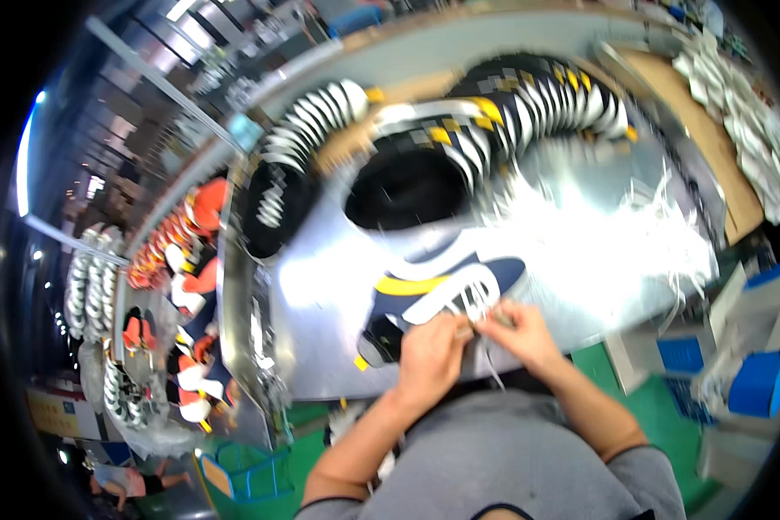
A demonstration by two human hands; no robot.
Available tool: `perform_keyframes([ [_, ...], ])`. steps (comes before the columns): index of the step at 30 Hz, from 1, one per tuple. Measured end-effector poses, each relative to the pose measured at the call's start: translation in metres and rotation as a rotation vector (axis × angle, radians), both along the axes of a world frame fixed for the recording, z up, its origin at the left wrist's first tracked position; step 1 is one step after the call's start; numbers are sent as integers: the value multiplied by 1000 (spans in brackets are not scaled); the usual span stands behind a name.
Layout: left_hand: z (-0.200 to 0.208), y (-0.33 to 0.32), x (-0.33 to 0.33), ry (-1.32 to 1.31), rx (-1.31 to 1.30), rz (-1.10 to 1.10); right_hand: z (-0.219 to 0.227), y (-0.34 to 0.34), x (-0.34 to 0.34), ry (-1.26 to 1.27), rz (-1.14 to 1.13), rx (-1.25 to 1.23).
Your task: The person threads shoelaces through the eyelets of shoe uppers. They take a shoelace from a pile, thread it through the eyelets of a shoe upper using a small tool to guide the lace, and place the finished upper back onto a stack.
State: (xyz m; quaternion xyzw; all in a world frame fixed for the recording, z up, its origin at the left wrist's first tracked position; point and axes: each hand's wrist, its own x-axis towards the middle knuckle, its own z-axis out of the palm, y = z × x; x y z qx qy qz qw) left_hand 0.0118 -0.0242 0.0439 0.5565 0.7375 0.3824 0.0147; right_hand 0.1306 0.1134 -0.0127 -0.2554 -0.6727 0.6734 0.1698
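Head view shows one navy shoe (442, 299) with a yellow stripe and white trim lying on its side on the shiny metal desk (581, 260), at the near edge directly in front of the person. Both hands meet over the shoe's lacing area: the left hand (431, 354) has its fingers closed around the upper and pinching a white lace (475, 303), and the right hand (520, 334) has its fingers pinched on the same lace just beside the left. Judged from this, the step in hand is lacing or tightening the lace through the eyelets; the next move likely calls for a steady pull with the shoe held still, though the eyelets themselves are too blurred to read. Count: one shoe in hand, two hands on it, one lace visibly worked. Beyond the shoe, a long curved row of stacked shoes (529, 104) arcs across the far side of the desk; their number cannot be counted. Right of the shoe lies a loose heap of white laces (667, 234). Left of the shoe, off the desk, stand orange shoes (204, 208).
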Motion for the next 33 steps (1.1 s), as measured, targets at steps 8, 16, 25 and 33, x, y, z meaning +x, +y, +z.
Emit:
perform_keyframes([
  [8, -12, -8, -26, -36, -39, 27, 10, -36, 52, -75, 492, -374],
  [16, -21, 10, -35, 59, -286, 25, 23, -26, 38, -125, 519, -14],
  [25, 2, 12, -22, 70, -62, 59, 26, 0, 40, -107, 6, 239],
  [33, 18, 8, -8, 83, -9, 43, 36, -4, 7, 59, 59, -386],
])
